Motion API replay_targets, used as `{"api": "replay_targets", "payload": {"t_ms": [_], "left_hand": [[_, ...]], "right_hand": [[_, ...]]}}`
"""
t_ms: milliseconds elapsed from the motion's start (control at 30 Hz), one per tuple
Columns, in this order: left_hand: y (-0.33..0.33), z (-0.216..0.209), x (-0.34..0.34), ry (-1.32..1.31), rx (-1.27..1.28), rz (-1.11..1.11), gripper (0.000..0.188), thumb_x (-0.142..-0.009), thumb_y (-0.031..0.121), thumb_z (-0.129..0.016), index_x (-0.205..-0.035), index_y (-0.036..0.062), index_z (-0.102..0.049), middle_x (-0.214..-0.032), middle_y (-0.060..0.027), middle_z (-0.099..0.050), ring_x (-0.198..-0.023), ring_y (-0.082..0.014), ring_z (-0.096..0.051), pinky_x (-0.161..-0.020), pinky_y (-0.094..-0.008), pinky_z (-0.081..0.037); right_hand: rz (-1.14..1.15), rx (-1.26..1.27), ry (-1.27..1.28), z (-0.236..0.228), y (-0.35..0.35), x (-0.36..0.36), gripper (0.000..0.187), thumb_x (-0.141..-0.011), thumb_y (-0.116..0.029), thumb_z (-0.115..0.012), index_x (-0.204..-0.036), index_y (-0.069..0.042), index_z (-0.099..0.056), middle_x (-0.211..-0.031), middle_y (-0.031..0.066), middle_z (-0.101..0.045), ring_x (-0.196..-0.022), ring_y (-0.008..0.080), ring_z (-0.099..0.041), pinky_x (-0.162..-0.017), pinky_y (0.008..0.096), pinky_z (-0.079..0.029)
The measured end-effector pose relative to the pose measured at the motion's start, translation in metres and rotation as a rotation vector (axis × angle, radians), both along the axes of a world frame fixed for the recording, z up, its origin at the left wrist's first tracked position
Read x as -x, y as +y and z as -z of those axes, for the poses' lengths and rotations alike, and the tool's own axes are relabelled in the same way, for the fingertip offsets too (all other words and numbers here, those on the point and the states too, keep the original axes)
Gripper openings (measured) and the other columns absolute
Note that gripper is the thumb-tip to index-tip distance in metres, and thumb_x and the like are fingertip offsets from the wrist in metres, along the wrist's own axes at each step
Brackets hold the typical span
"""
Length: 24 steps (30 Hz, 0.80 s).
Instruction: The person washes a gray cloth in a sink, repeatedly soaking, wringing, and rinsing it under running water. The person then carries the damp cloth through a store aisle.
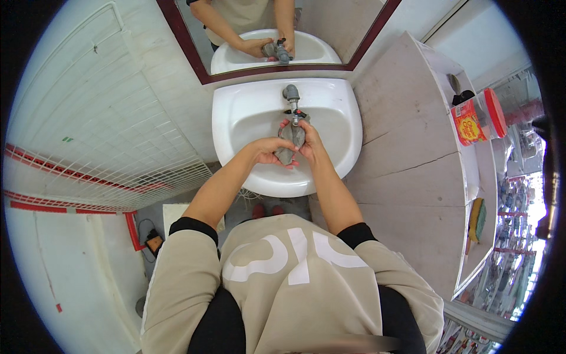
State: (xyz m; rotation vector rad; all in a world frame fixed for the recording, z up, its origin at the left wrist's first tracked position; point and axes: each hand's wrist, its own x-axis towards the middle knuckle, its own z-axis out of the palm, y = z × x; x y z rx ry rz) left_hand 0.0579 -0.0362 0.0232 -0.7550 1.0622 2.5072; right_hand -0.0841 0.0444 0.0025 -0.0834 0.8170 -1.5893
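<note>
the left hand (274, 151) and the right hand (311, 140) both hold what looks like a grey cloth (286, 156), bunched up, over the bowl of a white sink (233, 97). the cloth is just below the mouth of the tap (295, 114); whether it touches the metal, i cannot tell.

the left hand comes in from the near left, its thumb laid over the top of the cloth and its fingers curled underneath, some tips showing at the near edge, so the cloth is pinched between them. the right hand is on the right side of the cloth, gripping it; most of its fingers are hidden behind it, so i cannot tell whether they are spread or pressed together.

the tap hangs from a grey pipe elbow (290, 92) at the far side of the sink. beyond it is a mirror (318, 29) in a dark red frame, showing the arms and sink again. to the left, a white wire rack (118, 118) is against the wall. to the right is a shelf unit (421, 159) with a clear jar (484, 115) with a red lid at its far end, and a yellow and green sponge (477, 220) nearer.
</note>
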Motion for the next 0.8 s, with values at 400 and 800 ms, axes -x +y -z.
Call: {"api": "replay_targets", "payload": {"t_ms": [400,800], "left_hand": [[0.020,-0.002,0.009,-0.235,0.260,0.044,0.013,-0.077,0.013,-0.068,-0.076,0.0081,-0.055,-0.066,-0.0026,-0.054,-0.054,-0.0097,-0.050,-0.044,-0.0227,-0.038],[0.036,-0.012,0.009,-0.232,0.840,0.099,0.018,-0.072,0.019,-0.064,-0.066,0.0042,-0.054,-0.055,-0.0076,-0.050,-0.042,-0.0167,-0.047,-0.038,-0.0306,-0.036]], "right_hand": [[-0.014,-0.072,0.080,0.003,0.001,-0.003,0.017,-0.090,-0.013,-0.053,-0.106,-0.007,-0.057,-0.081,0.0050,-0.059,-0.071,0.0154,-0.059,-0.069,0.0308,-0.053],[0.074,-0.370,0.428,-0.003,-0.013,-0.015,0.024,-0.086,-0.027,-0.064,-0.077,-0.005,-0.059,-0.062,0.0029,-0.052,-0.055,0.0140,-0.050,-0.052,0.0312,-0.041]]}}
